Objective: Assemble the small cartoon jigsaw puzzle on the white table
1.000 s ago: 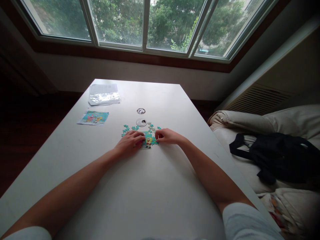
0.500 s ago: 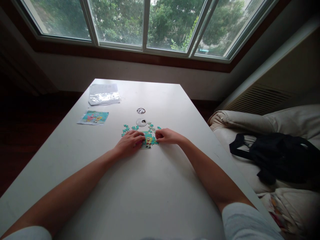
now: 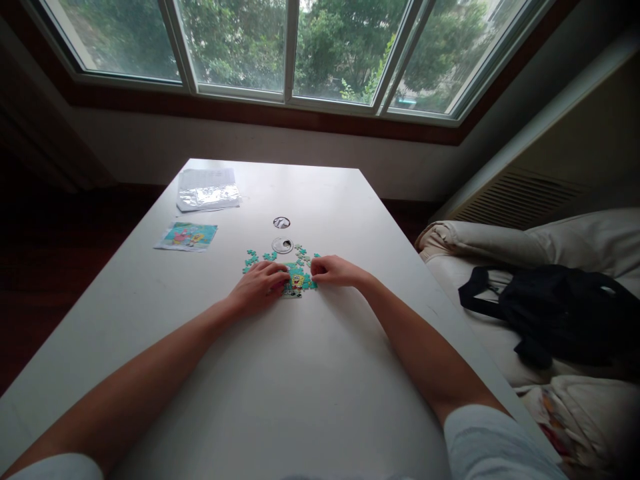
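Seen from the head camera, both bare hands meet over a partly joined jigsaw puzzle [image 3: 296, 283] in the middle of the white desk [image 3: 300, 387]. The left hand [image 3: 261, 281] lies over the puzzle's left part, its fingers reaching across the joined pieces and hiding some of them. How far open its grip is, and whether it has hold of a piece, I cannot tell. The right hand [image 3: 331, 271] is at the puzzle's right edge, fingers curled in and the fingertips pointing left towards the pieces. Its grip looks small, but whether thumb and finger meet, or have a piece between them, cannot be made out.

The puzzle shows a yellow cartoon figure on a blue-green ground. Loose pieces [image 3: 251, 257] are scattered beyond the left hand, and more lie on the far side of the puzzle, some near the right hand. Just beyond them is a round disc [image 3: 283, 245] with a dark spot, and a smaller disc [image 3: 282, 223] lies farther off.

At the far left of the desk, a printed picture [image 3: 189, 237] with pink and yellow figures lies nearer than a shiny clear sleeve [image 3: 209, 190] with papers. To the right of the desk, a black bag or garment [image 3: 560, 313] rests on a pale sofa [image 3: 480, 243]. A window [image 3: 240, 47] shows trees outside.
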Motion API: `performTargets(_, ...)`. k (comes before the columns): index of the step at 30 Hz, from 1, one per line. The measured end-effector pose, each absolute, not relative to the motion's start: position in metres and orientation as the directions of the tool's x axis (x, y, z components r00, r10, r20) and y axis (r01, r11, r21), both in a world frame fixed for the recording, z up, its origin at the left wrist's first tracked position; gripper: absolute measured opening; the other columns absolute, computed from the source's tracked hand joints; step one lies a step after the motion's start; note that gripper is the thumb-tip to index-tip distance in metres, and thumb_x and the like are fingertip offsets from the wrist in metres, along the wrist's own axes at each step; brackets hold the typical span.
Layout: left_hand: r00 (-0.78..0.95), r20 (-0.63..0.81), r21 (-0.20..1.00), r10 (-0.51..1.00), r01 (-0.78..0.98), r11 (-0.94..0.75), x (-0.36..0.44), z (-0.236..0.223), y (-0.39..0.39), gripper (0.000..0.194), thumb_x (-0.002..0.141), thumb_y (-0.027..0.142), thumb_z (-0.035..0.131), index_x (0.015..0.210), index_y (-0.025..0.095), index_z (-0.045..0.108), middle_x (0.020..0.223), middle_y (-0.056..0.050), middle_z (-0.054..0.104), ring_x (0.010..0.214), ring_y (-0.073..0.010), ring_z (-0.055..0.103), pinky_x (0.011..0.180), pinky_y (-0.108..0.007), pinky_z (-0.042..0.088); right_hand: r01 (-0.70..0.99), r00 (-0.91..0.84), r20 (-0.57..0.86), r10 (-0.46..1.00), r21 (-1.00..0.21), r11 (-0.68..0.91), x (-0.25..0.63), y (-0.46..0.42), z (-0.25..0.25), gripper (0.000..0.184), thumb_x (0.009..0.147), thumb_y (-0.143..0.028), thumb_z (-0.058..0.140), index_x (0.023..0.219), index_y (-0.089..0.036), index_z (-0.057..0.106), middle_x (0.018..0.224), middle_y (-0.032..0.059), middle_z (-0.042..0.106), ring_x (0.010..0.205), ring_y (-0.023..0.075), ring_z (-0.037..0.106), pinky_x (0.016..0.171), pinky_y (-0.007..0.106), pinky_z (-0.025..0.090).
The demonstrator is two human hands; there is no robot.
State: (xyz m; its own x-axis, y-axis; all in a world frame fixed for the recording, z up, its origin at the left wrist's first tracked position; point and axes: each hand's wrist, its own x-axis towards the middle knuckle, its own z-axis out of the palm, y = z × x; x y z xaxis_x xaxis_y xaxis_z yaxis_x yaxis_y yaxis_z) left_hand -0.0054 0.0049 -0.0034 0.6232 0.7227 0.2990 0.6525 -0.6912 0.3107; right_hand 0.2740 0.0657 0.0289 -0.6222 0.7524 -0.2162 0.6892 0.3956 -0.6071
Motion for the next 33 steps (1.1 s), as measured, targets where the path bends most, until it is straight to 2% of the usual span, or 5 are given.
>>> performTargets(4,0.624,0.304,0.313,0.720,0.648,-0.694,-0.006,-0.004,0.005,0.030,0.098,0.026,0.053,0.124,0.031,0.067,0.134,-0.003,0.065,0.123,-0.0261,0.055,0.110,-0.047,0.042,0.704,-0.461,-0.080,0.884,-0.640,0.309,0.280,0.077,0.017,0.016,0.083,-0.035,0.061,0.085,-0.020,0.063,0.074,-0.0026,0.059,0.070,0.0131,0.052,0.064,0.025,0.035)
performTargets(11,0.625,0.302,0.308,0.720,0.651,-0.694,-0.005,-0.004,0.006,0.030,0.098,0.026,0.053,0.123,0.031,0.068,0.135,-0.003,0.065,0.123,-0.0260,0.055,0.109,-0.046,0.043,0.792,-0.244,0.107,0.964,-0.552,0.262,0.287,0.082,0.005,0.014,0.088,-0.033,0.058,0.090,-0.021,0.065,0.078,-0.0005,0.066,0.070,0.0140,0.055,0.067,0.026,0.036)
performTargets(21,0.624,0.295,0.308,0.723,0.655,-0.691,-0.006,-0.003,0.005,0.029,0.099,0.027,0.052,0.123,0.031,0.067,0.135,-0.003,0.065,0.123,-0.0262,0.055,0.109,-0.046,0.042,0.741,-0.333,0.220,0.917,-0.540,0.399,0.281,0.079,-0.004,0.016,0.093,-0.029,0.057,0.097,-0.020,0.069,0.082,0.0010,0.065,0.075,0.0156,0.056,0.075,0.027,0.040)
performTargets(26,0.620,0.303,0.314,0.724,0.652,-0.690,-0.005,-0.002,0.004,0.029,0.099,0.028,0.052,0.123,0.031,0.068,0.133,-0.004,0.065,0.122,-0.0261,0.055,0.108,-0.047,0.042,0.735,-0.415,0.270,0.869,-0.464,0.495,0.269,0.071,-0.008,0.021,0.096,-0.034,0.061,0.108,-0.021,0.071,0.091,0.0045,0.062,0.087,0.0187,0.056,0.085,0.030,0.043)
performTargets(33,0.621,0.306,0.307,0.721,0.653,-0.693,-0.005,-0.003,0.005,0.029,0.098,0.027,0.053,0.123,0.031,0.067,0.134,-0.004,0.065,0.122,-0.0264,0.056,0.108,-0.046,0.042,0.777,-0.422,0.265,0.867,-0.387,0.496,0.264,0.068,-0.010,0.023,0.097,-0.030,0.058,0.115,-0.023,0.071,0.102,0.0076,0.061,0.103,0.0229,0.054,0.092,0.033,0.044)
